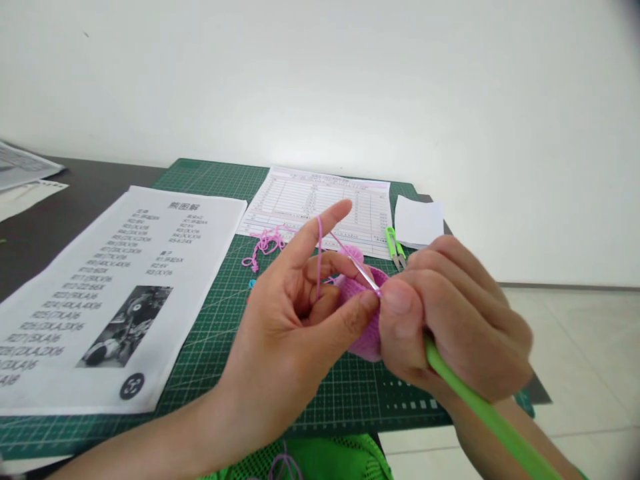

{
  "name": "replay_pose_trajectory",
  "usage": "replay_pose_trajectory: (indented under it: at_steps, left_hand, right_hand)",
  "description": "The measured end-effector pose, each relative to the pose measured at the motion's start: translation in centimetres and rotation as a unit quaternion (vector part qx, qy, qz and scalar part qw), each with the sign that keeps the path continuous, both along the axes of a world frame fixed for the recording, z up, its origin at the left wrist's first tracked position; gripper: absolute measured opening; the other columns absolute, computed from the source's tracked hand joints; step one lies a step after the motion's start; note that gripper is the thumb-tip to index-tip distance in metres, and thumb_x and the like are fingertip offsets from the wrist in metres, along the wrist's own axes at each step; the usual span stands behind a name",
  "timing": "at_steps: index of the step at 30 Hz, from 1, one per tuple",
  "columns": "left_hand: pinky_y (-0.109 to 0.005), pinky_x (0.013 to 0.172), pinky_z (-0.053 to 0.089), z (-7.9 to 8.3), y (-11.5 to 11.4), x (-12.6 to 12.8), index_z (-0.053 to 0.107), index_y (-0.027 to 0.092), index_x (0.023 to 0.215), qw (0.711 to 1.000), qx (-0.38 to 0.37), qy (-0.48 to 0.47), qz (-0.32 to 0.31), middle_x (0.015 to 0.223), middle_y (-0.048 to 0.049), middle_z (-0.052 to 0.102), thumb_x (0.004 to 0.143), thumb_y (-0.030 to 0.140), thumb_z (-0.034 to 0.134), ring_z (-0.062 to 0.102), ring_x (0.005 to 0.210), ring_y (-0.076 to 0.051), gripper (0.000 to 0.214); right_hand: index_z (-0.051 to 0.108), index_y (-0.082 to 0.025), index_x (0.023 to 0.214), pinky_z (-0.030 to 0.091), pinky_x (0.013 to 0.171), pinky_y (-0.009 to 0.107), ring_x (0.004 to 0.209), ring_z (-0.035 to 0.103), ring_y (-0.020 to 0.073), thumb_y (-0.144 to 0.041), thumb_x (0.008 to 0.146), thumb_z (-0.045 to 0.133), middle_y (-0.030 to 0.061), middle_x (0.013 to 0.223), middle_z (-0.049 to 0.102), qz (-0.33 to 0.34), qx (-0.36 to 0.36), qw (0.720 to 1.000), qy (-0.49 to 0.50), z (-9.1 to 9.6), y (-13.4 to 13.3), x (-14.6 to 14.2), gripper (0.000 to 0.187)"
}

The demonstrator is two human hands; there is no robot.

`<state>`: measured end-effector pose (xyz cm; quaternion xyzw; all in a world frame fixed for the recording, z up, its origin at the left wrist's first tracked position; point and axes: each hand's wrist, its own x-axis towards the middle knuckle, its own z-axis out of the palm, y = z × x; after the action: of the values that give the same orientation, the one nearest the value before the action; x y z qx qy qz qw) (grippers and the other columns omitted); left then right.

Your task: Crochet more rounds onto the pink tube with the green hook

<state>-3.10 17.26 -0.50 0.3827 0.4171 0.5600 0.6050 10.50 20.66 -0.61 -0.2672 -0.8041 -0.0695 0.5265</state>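
My left hand (295, 333) pinches the edge of a pink-purple crochet piece (367, 343), with the thumb in front. A strand of pink yarn (320, 257) loops over its raised index finger and runs down to the work. My right hand (450, 313) is closed round a crochet hook with a green handle (480, 407). The hook's silver shaft (367, 277) points up and left at the edge of the piece. Both hands meet there, above the cutting mat. My fingers cover part of the piece.
A green cutting mat (210, 360) lies on a dark table. A printed pattern sheet (150, 267) is on the left, a table-lined sheet (290, 193) behind. Green thread snips (395, 245) and white paper (419, 220) lie at right. Loose pink yarn (267, 243) lies left of the hands.
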Motion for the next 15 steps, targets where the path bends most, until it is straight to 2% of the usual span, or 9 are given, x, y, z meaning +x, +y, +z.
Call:
replay_pose_trajectory:
  at_steps: [2, 4, 6, 9, 12, 15]
  left_hand:
    - [-0.019, 0.046, 0.027, 0.1, 0.1, 0.0, 0.057, 0.039, 0.134, 1.0, 0.005, -0.018, -0.017, 0.078, 0.0038, 0.064, 0.075, 0.011, 0.077, 0.025, 0.049, -0.005, 0.068]
    - [-0.019, 0.046, 0.027, 0.3, 0.1, 0.3, 0.056, 0.034, 0.135, 0.999, 0.002, -0.032, -0.016, 0.077, 0.0042, 0.063, 0.073, 0.005, 0.075, 0.026, 0.051, -0.006, 0.071]
    - [-0.018, 0.046, 0.029, 0.6, -0.1, 0.8, 0.054, 0.029, 0.137, 0.999, -0.001, -0.045, 0.018, 0.075, 0.0054, 0.061, 0.069, -0.001, 0.074, 0.03, 0.052, -0.006, 0.076]
    - [-0.016, 0.045, 0.032, 1.1, -0.3, 2.0, 0.052, 0.027, 0.138, 0.996, 0.007, -0.062, 0.063, 0.076, 0.0056, 0.064, 0.065, -0.004, 0.075, 0.033, 0.05, -0.006, 0.082]
    - [-0.016, 0.05, 0.038, 1.5, -0.1, 2.3, 0.055, 0.023, 0.135, 0.994, -0.001, -0.104, 0.028, 0.075, 0.004, 0.066, 0.066, 0.001, 0.078, 0.041, 0.053, -0.006, 0.076]
    - [-0.017, 0.061, 0.044, 1.6, 0.4, 1.4, 0.058, 0.017, 0.132, 0.987, -0.035, -0.149, -0.043, 0.076, 0.0003, 0.068, 0.07, 0.009, 0.08, 0.055, 0.066, -0.009, 0.067]
  right_hand:
    - [0.042, -0.021, 0.06, 0.033, 0.053, 0.032, 0.056, 0.038, 0.0134, -0.007, 0.085, 0.054, 0.0005, 0.053, 0.046, 0.02, 0.017, 1.0, -0.012, 0.2, 0.3, 0.1, 0.031]
    - [0.04, -0.021, 0.058, 0.032, 0.052, 0.031, 0.055, 0.034, 0.0129, -0.005, 0.084, 0.055, -0.0005, 0.051, 0.044, 0.018, 0.031, 0.999, -0.025, 0.2, 0.5, 0.1, 0.033]
    - [0.037, -0.021, 0.058, 0.028, 0.051, 0.032, 0.054, 0.03, 0.0125, -0.004, 0.083, 0.056, -0.0017, 0.049, 0.041, -0.014, 0.041, 0.999, -0.024, 0.0, 0.6, 0.0, 0.036]
    - [0.039, -0.021, 0.061, 0.026, 0.051, 0.032, 0.055, 0.031, 0.0131, -0.005, 0.084, 0.054, -0.0014, 0.052, 0.039, -0.052, 0.064, 0.996, 0.038, -0.8, 0.6, 0.0, 0.031]
    - [0.047, -0.019, 0.069, 0.029, 0.052, 0.032, 0.055, 0.038, 0.0144, -0.012, 0.091, 0.048, 0.0003, 0.056, 0.043, -0.04, 0.099, 0.99, 0.089, -1.5, 1.0, 0.4, 0.022]
    - [0.049, -0.018, 0.072, 0.032, 0.049, 0.03, 0.053, 0.041, 0.0134, -0.021, 0.093, 0.05, -0.0001, 0.056, 0.046, 0.01, 0.104, 0.992, 0.076, -1.2, 1.5, 1.0, 0.021]
